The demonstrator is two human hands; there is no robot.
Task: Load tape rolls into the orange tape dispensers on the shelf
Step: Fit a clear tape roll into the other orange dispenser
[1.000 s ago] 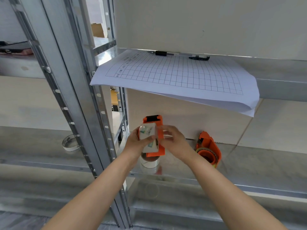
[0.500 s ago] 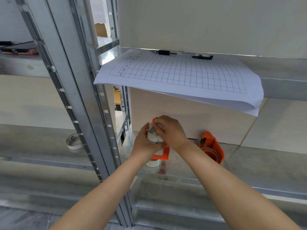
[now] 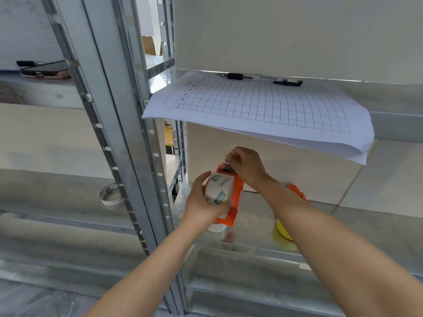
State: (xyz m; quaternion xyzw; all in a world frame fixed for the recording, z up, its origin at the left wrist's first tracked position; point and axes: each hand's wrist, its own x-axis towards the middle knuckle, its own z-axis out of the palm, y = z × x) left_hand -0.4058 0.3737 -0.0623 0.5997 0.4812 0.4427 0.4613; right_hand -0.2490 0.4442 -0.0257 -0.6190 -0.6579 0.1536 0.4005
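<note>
My left hand (image 3: 202,199) grips an orange tape dispenser (image 3: 235,197) with a white labelled tape roll (image 3: 219,188) in it, held above the metal shelf (image 3: 251,225). At the dispenser's top end my right hand (image 3: 246,165) pinches something with thumb and fingers; what it pinches is hidden. A second orange dispenser (image 3: 296,191) stands on the shelf behind my right forearm, mostly covered. A white tape roll (image 3: 216,227) sits on the shelf just under the held dispenser.
A yellow roll (image 3: 282,232) lies beside my right forearm. A stack of gridded paper (image 3: 251,110) overhangs the shelf above, with pens (image 3: 238,76) behind it. Another tape roll (image 3: 109,194) lies on the left bay. Upright steel posts (image 3: 128,138) stand on the left.
My right hand has moved from over the tape roll up to the dispenser's top end, uncovering the roll's label. The view has shifted, and the yellow roll now shows.
</note>
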